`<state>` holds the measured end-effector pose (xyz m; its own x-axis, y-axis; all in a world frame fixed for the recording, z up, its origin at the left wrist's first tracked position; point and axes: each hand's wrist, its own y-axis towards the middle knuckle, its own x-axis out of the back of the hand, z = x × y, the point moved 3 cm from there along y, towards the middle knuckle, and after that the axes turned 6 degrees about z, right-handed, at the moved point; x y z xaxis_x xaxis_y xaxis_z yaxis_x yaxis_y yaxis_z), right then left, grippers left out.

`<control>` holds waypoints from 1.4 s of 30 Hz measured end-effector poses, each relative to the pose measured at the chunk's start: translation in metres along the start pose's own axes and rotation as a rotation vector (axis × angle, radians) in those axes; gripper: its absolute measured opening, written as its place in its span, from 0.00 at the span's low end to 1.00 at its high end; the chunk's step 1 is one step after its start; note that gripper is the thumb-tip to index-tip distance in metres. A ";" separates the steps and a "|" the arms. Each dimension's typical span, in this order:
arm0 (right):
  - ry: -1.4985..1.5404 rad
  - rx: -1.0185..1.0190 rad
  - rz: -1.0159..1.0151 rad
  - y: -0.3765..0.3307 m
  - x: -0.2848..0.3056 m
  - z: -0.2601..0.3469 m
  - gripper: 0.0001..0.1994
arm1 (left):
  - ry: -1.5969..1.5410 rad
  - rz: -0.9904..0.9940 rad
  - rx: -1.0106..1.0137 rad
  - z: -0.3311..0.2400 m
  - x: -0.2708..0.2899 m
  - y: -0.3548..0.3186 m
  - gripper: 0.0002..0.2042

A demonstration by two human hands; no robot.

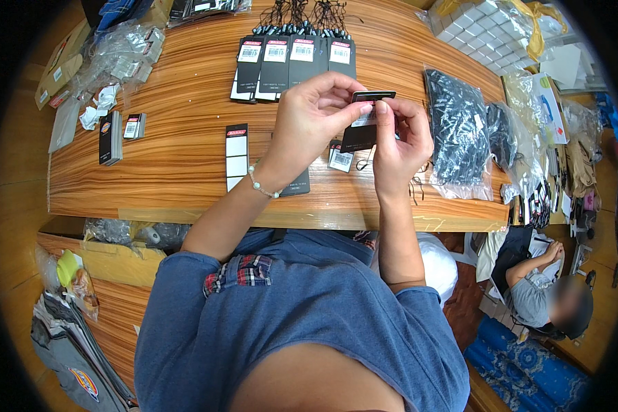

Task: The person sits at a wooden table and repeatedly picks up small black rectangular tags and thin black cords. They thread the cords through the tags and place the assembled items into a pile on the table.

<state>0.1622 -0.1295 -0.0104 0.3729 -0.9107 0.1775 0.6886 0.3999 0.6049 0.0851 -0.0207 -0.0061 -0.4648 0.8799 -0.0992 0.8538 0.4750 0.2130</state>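
Up over the table, a black hang tag (359, 139) with a white barcode sticker is pinched between both hands. My left hand (316, 113) grips its upper left part, thumb across the front. On its upper right edge, the thumb and fingers of my right hand (399, 141) are closed. Below the hands lie a small barcode tag (340, 159) and black cord loops (364, 165). Beside my left wrist is a strip of white labels with red tops (237, 154). Part of another black tag (299, 184) is hidden by that wrist.
Finished-looking black tags with cords (302, 65) lie in overlapping rows at the back. Stacks of tags (110, 139) stand at left. A clear bag of black cords (458, 130) lies at right, near bagged white boxes (484, 31). Another person (539, 295) sits at lower right.
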 end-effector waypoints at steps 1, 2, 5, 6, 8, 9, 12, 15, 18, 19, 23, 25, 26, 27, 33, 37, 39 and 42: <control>-0.012 0.007 -0.002 0.000 0.000 0.001 0.02 | 0.003 0.004 0.000 -0.001 0.000 0.000 0.09; -0.005 0.014 -0.012 0.000 -0.001 0.000 0.02 | 0.005 0.009 0.000 -0.001 0.000 0.000 0.09; 0.001 0.038 -0.030 -0.002 -0.003 -0.004 0.03 | 0.006 0.024 0.016 -0.006 -0.002 -0.002 0.09; -0.007 0.048 -0.030 -0.002 -0.003 -0.004 0.03 | 0.005 0.029 0.024 -0.007 -0.002 -0.003 0.09; -0.004 0.060 -0.040 -0.003 -0.003 -0.004 0.03 | -0.019 0.036 0.031 -0.007 -0.002 -0.003 0.09; 0.007 0.063 -0.050 -0.004 -0.003 -0.005 0.03 | -0.031 0.040 0.034 -0.007 -0.002 -0.003 0.09; 0.037 0.083 -0.076 -0.005 -0.005 -0.004 0.03 | -0.157 0.056 0.040 -0.007 -0.004 -0.004 0.09; 0.067 0.096 -0.098 -0.006 -0.008 -0.005 0.04 | -0.210 0.061 -0.017 -0.003 -0.005 -0.004 0.08; 0.077 0.105 -0.111 -0.007 -0.010 -0.007 0.04 | -0.274 0.023 -0.017 -0.003 -0.006 -0.004 0.08; 0.077 0.109 -0.115 -0.008 -0.011 -0.008 0.04 | -0.254 0.006 -0.030 -0.002 -0.005 -0.004 0.08; 0.048 0.106 -0.083 -0.008 -0.013 -0.010 0.04 | -0.226 -0.078 -0.090 0.005 -0.006 -0.005 0.07; 0.054 0.085 -0.075 -0.008 -0.014 -0.011 0.04 | -0.208 -0.108 -0.119 0.006 -0.008 -0.007 0.06; 0.135 0.032 -0.090 -0.009 -0.015 -0.012 0.03 | -0.181 -0.118 -0.134 0.006 -0.008 -0.008 0.06; 0.216 -0.021 -0.106 -0.010 -0.017 -0.012 0.03 | -0.155 -0.128 -0.149 0.007 -0.009 -0.009 0.06; 0.299 -0.066 -0.164 -0.011 -0.022 -0.013 0.03 | -0.155 -0.120 -0.120 0.005 -0.015 -0.010 0.07; 0.450 -0.133 -0.207 -0.010 -0.029 -0.007 0.03 | -0.035 -0.137 -0.202 0.007 -0.013 -0.008 0.07; 0.521 -0.233 -0.096 -0.010 -0.027 -0.012 0.03 | 0.110 -0.141 -0.267 0.005 -0.006 -0.005 0.07; 0.558 -0.337 0.027 -0.007 -0.020 -0.012 0.03 | 0.373 -0.157 -0.471 -0.004 0.006 -0.003 0.06</control>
<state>0.1572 -0.1128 -0.0278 0.5972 -0.7458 -0.2952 0.7979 0.5151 0.3130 0.0790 -0.0171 -0.0029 -0.6999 0.6951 0.1641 0.6129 0.4665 0.6378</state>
